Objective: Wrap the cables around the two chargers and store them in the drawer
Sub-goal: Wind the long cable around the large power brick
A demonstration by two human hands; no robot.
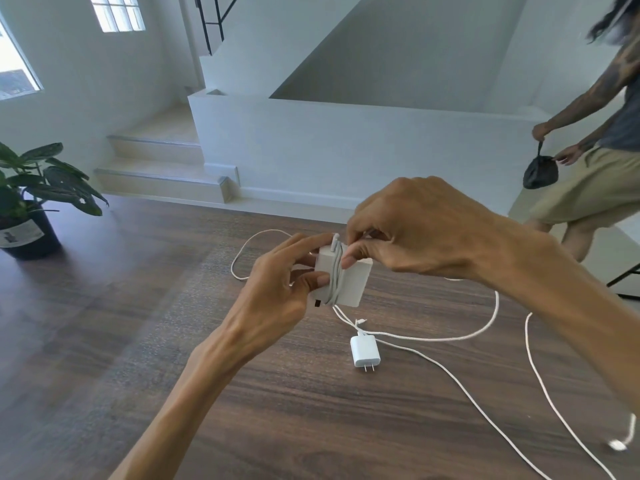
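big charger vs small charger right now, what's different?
The big charger is held above the table by the left hand and right hand; the small charger lies on the table, untouched. The big charger already has a few cable turns around it; the small charger has none, its cable trailing loose. The big charger is a wide square block, the small charger a narrower one. Both are white.

The large charger (349, 280) is plain white, its wound cable (335, 271) a near-matching off-white; the small charger (364, 350) is brighter white with silvery prongs; the loose cable (450, 337) on the table (138, 341) is white; the table is dark brown with streaked wood grain; the plant (45, 174) has dark green leaves with paler veining; its pot (29, 233) is black with a pale label; a passer-by's shorts (585, 188) are khaki, the bag (540, 173) black.
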